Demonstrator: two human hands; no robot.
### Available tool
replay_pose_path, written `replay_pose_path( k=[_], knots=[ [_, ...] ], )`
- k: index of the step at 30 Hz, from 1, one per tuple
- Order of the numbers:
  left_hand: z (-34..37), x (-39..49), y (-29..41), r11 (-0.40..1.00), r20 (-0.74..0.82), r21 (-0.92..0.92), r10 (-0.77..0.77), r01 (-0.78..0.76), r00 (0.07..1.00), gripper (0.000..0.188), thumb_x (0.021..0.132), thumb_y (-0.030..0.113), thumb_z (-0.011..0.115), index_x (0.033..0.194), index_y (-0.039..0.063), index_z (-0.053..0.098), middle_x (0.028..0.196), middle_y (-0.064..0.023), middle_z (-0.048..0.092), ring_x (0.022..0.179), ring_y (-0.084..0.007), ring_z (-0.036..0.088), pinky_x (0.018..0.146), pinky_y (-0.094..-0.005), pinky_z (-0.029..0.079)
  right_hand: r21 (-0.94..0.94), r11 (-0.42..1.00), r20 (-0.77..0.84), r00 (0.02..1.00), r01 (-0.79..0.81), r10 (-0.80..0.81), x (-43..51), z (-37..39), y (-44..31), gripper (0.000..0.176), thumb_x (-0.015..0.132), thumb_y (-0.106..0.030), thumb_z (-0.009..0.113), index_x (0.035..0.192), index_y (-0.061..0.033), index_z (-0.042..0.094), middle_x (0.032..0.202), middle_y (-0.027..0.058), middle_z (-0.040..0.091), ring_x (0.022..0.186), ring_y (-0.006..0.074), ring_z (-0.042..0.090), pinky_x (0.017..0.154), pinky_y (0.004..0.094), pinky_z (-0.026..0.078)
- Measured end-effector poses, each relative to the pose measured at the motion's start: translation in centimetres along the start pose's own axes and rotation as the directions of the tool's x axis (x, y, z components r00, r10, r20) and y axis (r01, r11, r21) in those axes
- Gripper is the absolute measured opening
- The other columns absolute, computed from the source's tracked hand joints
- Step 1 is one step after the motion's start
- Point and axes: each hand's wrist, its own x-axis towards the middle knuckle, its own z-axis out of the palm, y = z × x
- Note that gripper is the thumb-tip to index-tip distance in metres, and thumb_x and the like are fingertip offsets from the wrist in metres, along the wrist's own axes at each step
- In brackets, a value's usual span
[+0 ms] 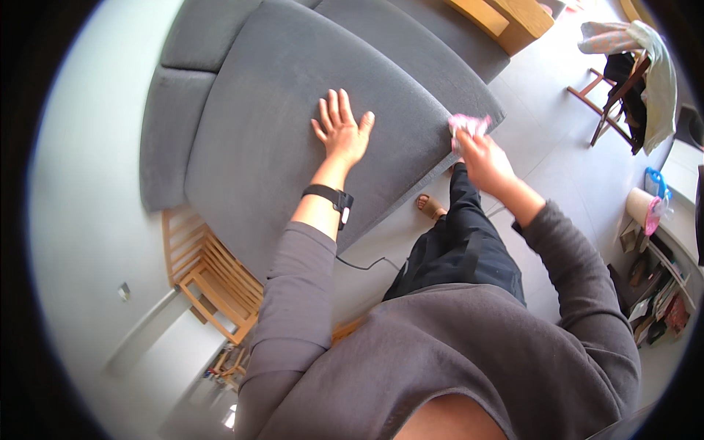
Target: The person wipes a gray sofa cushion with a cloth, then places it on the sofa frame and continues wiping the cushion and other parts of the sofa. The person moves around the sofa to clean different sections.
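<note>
My left hand (346,132) lies over the grey fabric seat cushion (275,143) of a sofa, palm down with its fingers spread and nothing in it. A black band with a small device (333,201) is strapped around that wrist. To the right, past the cushion's front corner, my right hand (484,159) grips a crumpled pink and white cloth (470,125). The cloth bunches out beyond the fingers and looks slightly blurred. Whether it touches the cushion edge, I cannot tell.
Grey back cushions (176,132) line the wall side. A slatted wooden frame (220,275) stands at the lower left. Clothes hang over a dark wooden chair (632,93) at the upper right. Below it are a white bin (638,206) and a filled shelf (660,297). A cable (360,268) trails under the sofa.
</note>
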Motion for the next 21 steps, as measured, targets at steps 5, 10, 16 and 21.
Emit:
replay_pose_path(
  k=[5,10,16,21],
  knots=[
    [1.7,-10.1,1.7,0.995,0.039,-0.074,0.071,-0.068,0.997,0.087,0.096,0.059,0.049,0.161,0.017,0.009,0.168,-0.0091,0.004,0.154,-0.0330,0.001,0.118,-0.0638,0.001,-0.056,0.998,0.633,0.771,-0.037,0.064,-7.8,-1.2,-4.5,0.032,0.094,-0.021,0.055,0.124,-0.0126,0.063,0.108,0.0180,0.070,0.102,0.0390,0.067,0.087,0.0451,0.054],
    [1.5,-18.0,-3.0,0.991,-0.019,-0.113,0.076,-0.078,0.997,0.076,0.096,0.049,0.055,0.158,0.024,0.020,0.166,-0.0062,0.013,0.153,-0.0300,0.009,0.120,-0.0593,0.006,-0.053,0.988,-0.201,0.967,0.148,-0.156,-1.1,-4.0,-3.2,0.042,0.095,-0.018,0.058,0.137,-0.0170,0.058,0.122,0.0146,0.062,0.110,0.0381,0.056,0.099,0.0439,0.046],
    [2.4,-25.1,-9.8,0.948,-0.093,-0.170,-0.289,0.270,0.953,0.071,0.099,0.051,0.049,0.158,0.025,0.021,0.166,-0.0056,0.013,0.153,-0.0298,0.008,0.120,-0.0595,0.006,-0.490,0.871,-0.230,0.967,-0.014,-0.113,6.9,3.7,-5.1,0.046,0.094,-0.021,0.057,0.140,-0.0171,0.053,0.132,0.0135,0.055,0.120,0.0403,0.046,0.099,0.0519,0.043],
    [3.5,-27.3,-10.7,0.942,-0.114,-0.146,-0.320,0.302,0.941,0.065,0.102,0.050,0.042,0.159,0.026,0.021,0.166,-0.0052,0.013,0.153,-0.0305,0.010,0.120,-0.0601,0.005,-0.344,0.878,-0.086,0.920,0.333,-0.383,-1.0,16.0,-13.5,0.030,0.086,-0.014,0.056,0.114,-0.0155,0.067,0.121,0.0166,0.060,0.115,0.0384,0.050,0.097,0.0582,0.040]
  ],
)
